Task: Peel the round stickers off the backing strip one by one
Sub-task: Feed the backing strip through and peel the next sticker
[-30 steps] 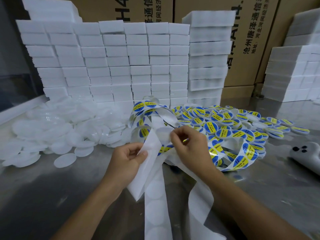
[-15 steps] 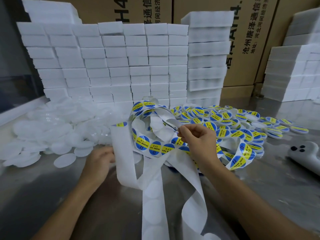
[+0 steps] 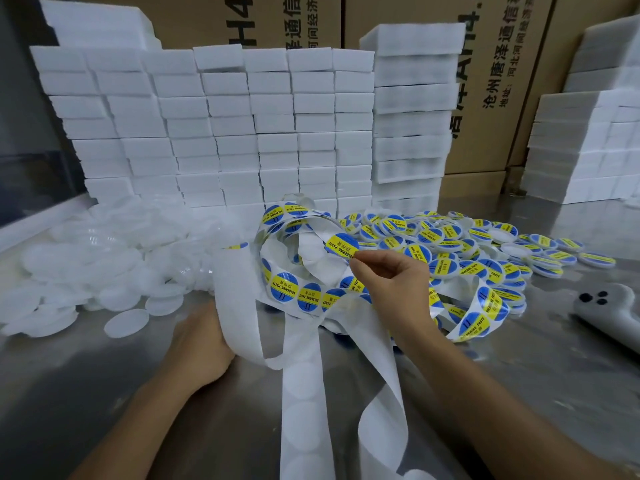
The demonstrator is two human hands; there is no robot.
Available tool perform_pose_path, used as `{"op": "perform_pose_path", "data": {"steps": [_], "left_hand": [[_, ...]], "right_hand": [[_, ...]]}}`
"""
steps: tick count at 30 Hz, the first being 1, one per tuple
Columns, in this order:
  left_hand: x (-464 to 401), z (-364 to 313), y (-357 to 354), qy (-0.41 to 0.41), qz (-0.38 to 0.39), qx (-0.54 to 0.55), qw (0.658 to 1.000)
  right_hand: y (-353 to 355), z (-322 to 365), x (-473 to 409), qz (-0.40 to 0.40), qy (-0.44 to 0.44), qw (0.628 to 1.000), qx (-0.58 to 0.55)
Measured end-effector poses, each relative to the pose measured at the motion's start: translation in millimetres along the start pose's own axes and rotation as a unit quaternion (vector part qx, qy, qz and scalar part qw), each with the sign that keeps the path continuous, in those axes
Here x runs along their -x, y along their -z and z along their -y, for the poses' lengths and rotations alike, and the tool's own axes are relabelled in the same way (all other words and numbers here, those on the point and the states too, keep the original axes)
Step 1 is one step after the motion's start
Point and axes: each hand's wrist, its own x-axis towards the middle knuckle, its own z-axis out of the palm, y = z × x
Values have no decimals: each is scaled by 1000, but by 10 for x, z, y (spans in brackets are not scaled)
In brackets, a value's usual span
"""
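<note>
Right hand (image 3: 391, 282) is pinching one round sticker (image 3: 343, 244) clear of the strip (image 3: 239, 299).

The sticker, blue and yellow, is sitting at the right hand's fingertips, up and to its left, with only its lower edge caught between thumb and forefinger while the other fingers are curling loosely. The left hand (image 3: 201, 344) is gripping the strip from behind, its fingers hidden by the white paper, so how tightly they are closing cannot be told. Between the two hands the strip is looping, a row of stickers running just below the right hand's knuckles; bare backing is trailing down toward the person. Beyond the right hand, labelled lids (image 3: 485, 247) are lying in a heap; beyond the left, plain white discs (image 3: 104, 265) are piling on the table (image 3: 519, 375).
</note>
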Motion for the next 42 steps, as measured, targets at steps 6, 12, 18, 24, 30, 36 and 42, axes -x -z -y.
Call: {"op": "perform_pose_path", "data": {"steps": [6, 12, 18, 24, 30, 36, 42], "left_hand": [[-83, -46, 84, 114, -246, 83, 959], [48, -381, 157, -133, -366, 80, 917], [177, -718, 66, -298, -320, -7, 900], [230, -843, 30, -367, -298, -41, 880], [211, -807, 38, -358, -291, -59, 885], [177, -753, 21, -349, -310, -43, 884], [185, -760, -2, -361, -328, -82, 869]], "right_hand": [[-23, -4, 10, 7, -3, 1000, 0], [-86, 44, 80, 33, 2, 999, 14], [-201, 156, 250, 122, 42, 992, 1], [-300, 142, 310, 152, 41, 987, 1], [-280, 129, 266, 149, 22, 989, -5], [-236, 145, 243, 148, 35, 988, -22], [-246, 140, 243, 143, 26, 989, -21]]}}
